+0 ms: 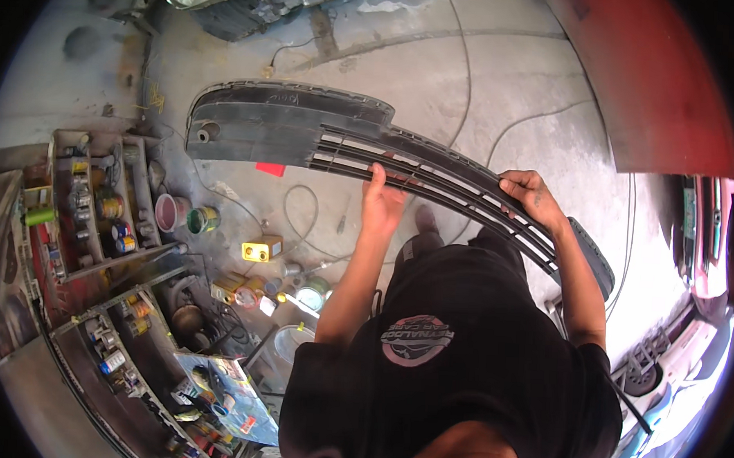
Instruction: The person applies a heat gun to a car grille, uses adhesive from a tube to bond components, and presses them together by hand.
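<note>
A long, curved black car bumper grille [257,126] is held up in front of me. Its solid left end has a round hole, and slats run along its middle and right. My left hand [382,203] is closed on the lower edge near the middle, thumb in front and fingers partly hidden behind the slats. Farther right, my right hand [534,197] grips the upper edge, with some fingers hidden by the part. The grille's right end [593,255] extends past my right forearm.
Shelves [96,254] with cans and bottles line the left. A yellow can [261,249], a pink bucket [169,212] and several containers stand on the floor nearby. Cables [465,78] cross the concrete. A large red panel [643,85] is at the upper right.
</note>
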{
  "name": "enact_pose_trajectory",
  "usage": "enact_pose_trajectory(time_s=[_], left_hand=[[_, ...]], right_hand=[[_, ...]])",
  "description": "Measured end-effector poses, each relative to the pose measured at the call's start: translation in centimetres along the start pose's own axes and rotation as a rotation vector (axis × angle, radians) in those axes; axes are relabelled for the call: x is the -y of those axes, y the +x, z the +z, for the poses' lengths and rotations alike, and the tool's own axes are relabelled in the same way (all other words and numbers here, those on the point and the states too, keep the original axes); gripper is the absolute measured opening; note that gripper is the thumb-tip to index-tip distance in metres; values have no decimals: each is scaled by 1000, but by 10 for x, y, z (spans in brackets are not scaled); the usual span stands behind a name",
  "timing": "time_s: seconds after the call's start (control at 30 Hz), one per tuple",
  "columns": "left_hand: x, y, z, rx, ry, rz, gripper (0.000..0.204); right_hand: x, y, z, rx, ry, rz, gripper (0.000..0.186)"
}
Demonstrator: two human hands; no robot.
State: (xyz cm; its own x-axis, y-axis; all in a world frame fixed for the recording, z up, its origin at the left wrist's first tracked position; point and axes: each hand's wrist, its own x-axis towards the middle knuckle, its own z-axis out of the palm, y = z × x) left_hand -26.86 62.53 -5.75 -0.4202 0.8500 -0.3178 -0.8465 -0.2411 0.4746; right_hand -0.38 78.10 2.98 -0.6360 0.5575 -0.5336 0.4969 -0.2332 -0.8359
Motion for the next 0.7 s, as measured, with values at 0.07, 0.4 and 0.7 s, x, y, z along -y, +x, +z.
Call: enact_pose_trajectory(time_s=[0.07,0.4,0.7], left_hand=[[-16,25,6,8,18,36,51],[-72,187,3,-137,7,237,36],[-183,362,53,-361,95,446,38]], right_hand=[[11,33,-8,44,55,-4,34],[96,259,-57,276,51,-29,30],[230,531,-98,445,-353,-459,43]])
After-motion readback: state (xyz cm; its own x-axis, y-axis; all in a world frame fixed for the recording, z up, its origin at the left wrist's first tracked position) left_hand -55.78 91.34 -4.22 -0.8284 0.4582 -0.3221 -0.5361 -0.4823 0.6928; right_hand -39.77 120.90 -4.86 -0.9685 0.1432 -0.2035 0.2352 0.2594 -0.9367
